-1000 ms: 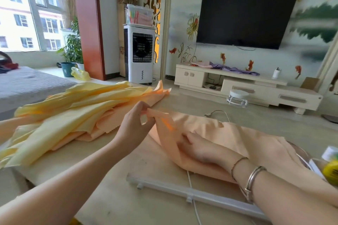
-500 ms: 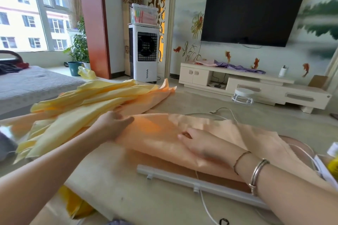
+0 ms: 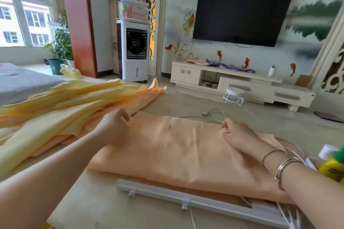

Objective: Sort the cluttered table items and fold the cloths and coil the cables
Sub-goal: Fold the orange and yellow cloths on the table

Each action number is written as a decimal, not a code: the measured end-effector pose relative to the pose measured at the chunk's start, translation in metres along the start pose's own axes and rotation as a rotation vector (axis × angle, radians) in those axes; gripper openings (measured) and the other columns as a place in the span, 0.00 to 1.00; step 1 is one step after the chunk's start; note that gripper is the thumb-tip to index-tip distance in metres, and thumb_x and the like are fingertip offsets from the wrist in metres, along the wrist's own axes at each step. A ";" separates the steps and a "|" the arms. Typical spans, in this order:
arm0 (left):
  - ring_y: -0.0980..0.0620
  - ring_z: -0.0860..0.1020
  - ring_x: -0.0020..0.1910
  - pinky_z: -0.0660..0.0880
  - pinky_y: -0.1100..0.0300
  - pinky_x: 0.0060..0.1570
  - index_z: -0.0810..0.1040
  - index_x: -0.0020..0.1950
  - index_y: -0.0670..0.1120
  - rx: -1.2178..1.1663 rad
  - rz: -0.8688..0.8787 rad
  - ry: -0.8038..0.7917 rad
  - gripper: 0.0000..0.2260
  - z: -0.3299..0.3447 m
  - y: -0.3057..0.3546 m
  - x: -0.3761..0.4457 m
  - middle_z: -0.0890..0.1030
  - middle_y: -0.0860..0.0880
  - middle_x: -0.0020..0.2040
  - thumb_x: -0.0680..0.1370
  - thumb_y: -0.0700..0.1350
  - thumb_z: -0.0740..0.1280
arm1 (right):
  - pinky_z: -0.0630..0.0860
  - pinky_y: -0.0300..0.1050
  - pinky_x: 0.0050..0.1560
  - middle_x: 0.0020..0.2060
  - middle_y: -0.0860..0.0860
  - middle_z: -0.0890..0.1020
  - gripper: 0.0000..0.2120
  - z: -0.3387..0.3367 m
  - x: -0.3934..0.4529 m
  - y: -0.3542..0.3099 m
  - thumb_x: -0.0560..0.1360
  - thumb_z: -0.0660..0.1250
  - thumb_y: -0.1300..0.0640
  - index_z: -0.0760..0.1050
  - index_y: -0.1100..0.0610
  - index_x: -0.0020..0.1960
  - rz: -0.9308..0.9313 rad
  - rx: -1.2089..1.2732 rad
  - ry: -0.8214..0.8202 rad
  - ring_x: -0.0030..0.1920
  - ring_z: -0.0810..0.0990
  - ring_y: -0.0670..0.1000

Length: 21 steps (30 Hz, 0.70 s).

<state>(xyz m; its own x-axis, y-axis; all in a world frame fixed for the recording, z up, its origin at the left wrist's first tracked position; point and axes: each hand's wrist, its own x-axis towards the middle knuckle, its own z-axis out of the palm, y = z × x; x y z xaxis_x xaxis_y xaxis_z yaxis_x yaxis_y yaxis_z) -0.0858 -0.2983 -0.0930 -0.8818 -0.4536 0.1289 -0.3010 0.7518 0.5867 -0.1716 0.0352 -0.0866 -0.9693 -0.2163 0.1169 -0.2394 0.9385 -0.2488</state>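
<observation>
A peach cloth [image 3: 176, 150] lies spread flat on the beige table [image 3: 96, 206]. My left hand [image 3: 113, 126] pinches its far left corner with curled fingers. My right hand [image 3: 240, 135] pinches its far right corner. A heap of yellow and peach cloths [image 3: 61, 111] is piled on the left of the table. A white cable [image 3: 212, 115] lies past the peach cloth's far edge, and more white cable [image 3: 191, 217] runs under the cloth near the front.
A long white plastic rail [image 3: 195, 202] lies in front of the peach cloth. A yellow and green bottle [image 3: 333, 165] stands at the right edge. Beyond the table are a white air cooler [image 3: 134, 50], a television [image 3: 240, 15] and a low cabinet [image 3: 242, 85].
The peach cloth was bunched up and now lies spread flat. My left hand moved to its far left corner; my right hand slid right to the far right corner.
</observation>
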 end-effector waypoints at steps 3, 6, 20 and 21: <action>0.51 0.72 0.46 0.66 0.61 0.41 0.80 0.42 0.51 -0.056 0.042 0.038 0.13 0.011 0.002 0.011 0.76 0.49 0.51 0.75 0.35 0.61 | 0.71 0.49 0.58 0.55 0.50 0.75 0.07 -0.003 0.006 0.016 0.74 0.60 0.56 0.70 0.51 0.52 0.003 0.017 0.077 0.57 0.73 0.54; 0.51 0.71 0.47 0.66 0.61 0.45 0.81 0.41 0.51 -0.095 0.069 0.090 0.15 0.018 0.005 0.019 0.76 0.50 0.50 0.74 0.35 0.60 | 0.66 0.47 0.52 0.47 0.48 0.76 0.04 -0.008 0.012 0.023 0.73 0.60 0.51 0.69 0.50 0.47 0.068 -0.035 0.022 0.54 0.71 0.53; 0.47 0.73 0.60 0.71 0.56 0.55 0.74 0.58 0.49 0.123 0.194 0.064 0.12 0.051 0.014 0.055 0.73 0.49 0.62 0.75 0.40 0.62 | 0.70 0.50 0.50 0.39 0.47 0.77 0.05 -0.007 0.043 0.050 0.74 0.61 0.54 0.66 0.50 0.42 0.029 0.070 0.037 0.44 0.76 0.53; 0.47 0.73 0.60 0.71 0.55 0.55 0.74 0.58 0.49 0.142 0.206 0.068 0.12 0.052 0.013 0.054 0.73 0.49 0.61 0.76 0.39 0.61 | 0.69 0.49 0.49 0.39 0.46 0.77 0.04 -0.005 0.043 0.051 0.75 0.61 0.54 0.66 0.50 0.43 0.015 0.050 0.041 0.45 0.76 0.53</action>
<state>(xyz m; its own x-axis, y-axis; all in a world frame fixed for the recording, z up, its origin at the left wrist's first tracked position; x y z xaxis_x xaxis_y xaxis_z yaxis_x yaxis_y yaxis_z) -0.1564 -0.2883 -0.1197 -0.9050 -0.3109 0.2903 -0.1691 0.8892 0.4252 -0.2253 0.0747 -0.0896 -0.9699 -0.1906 0.1516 -0.2288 0.9266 -0.2985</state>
